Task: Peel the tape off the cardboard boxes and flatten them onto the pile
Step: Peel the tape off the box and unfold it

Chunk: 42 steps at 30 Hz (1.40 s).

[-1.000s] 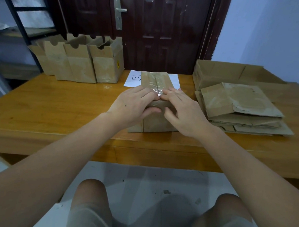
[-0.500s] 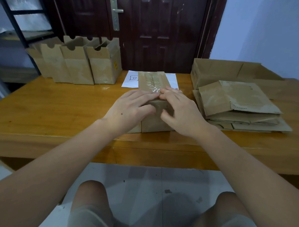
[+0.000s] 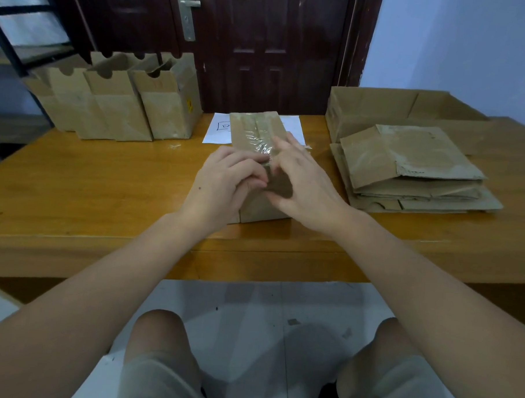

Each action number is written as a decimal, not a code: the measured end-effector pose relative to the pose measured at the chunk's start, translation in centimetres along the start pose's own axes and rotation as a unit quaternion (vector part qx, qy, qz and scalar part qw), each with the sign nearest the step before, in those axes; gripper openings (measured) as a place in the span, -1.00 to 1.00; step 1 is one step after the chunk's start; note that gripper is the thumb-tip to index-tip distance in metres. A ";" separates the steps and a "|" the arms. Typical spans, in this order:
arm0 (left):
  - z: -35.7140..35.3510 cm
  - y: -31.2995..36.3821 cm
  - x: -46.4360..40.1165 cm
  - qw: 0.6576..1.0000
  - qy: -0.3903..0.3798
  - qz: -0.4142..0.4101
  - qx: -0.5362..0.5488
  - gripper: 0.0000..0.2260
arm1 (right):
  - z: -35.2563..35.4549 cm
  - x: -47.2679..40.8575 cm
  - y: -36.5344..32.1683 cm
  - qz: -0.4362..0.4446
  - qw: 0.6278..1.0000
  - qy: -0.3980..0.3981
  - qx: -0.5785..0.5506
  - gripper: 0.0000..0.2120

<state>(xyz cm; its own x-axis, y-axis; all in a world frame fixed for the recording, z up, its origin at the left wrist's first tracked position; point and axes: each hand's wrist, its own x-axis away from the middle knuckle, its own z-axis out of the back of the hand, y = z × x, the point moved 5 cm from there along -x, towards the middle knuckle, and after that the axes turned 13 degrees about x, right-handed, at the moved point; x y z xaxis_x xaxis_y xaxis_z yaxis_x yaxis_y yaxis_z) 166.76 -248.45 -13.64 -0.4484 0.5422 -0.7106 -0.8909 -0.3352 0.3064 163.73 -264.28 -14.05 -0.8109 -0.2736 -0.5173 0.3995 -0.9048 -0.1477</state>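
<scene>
Dark door (image 3: 262,48) behind wooden desk (image 3: 90,191). Flattened pile (image 3: 413,169) at desk's right, upright boxes (image 3: 121,102) at back left. Taped box (image 3: 257,156) at centre, over white paper (image 3: 219,132). Left hand (image 3: 226,182) grips box's near end, fingers curled. Right hand (image 3: 304,182) pinches wrinkled tape (image 3: 259,141) on top.

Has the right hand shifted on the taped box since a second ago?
Yes. The right hand has slid leftward across the taped box, now overlapping the left hand's fingertips.
</scene>
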 end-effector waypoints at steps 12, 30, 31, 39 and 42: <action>0.9 -0.3 0.6 0.996 -0.036 0.075 0.018 -0.54 | -0.5 1.1 0.7 0.003 0.994 0.105 -0.005 -0.81; -1.3 -0.5 -0.5 0.990 0.025 0.071 -0.117 -0.50 | 1.4 -1.4 1.9 0.030 0.993 0.110 0.000 -0.78; -1.4 -0.6 -0.5 0.990 0.032 0.069 -0.117 -0.53 | 1.5 -1.3 2.0 0.030 0.994 0.105 -0.005 -0.79; -1.6 -0.6 -0.3 0.991 0.043 0.055 -0.116 -0.66 | 1.8 -0.9 2.2 0.008 0.995 0.087 -0.038 -0.76; -1.5 -0.4 -0.3 0.990 0.033 0.040 -0.130 -0.69 | 1.7 -0.8 2.2 0.008 0.995 0.085 -0.043 -0.76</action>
<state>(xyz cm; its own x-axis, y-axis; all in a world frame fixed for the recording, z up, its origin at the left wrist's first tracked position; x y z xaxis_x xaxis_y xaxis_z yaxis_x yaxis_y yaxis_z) 167.35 -249.64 -14.44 -0.5038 0.4579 -0.7325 -0.8000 -0.5672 0.1957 164.51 -266.57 -12.50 -0.7228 -0.2208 -0.6548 0.4526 -0.8673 -0.2071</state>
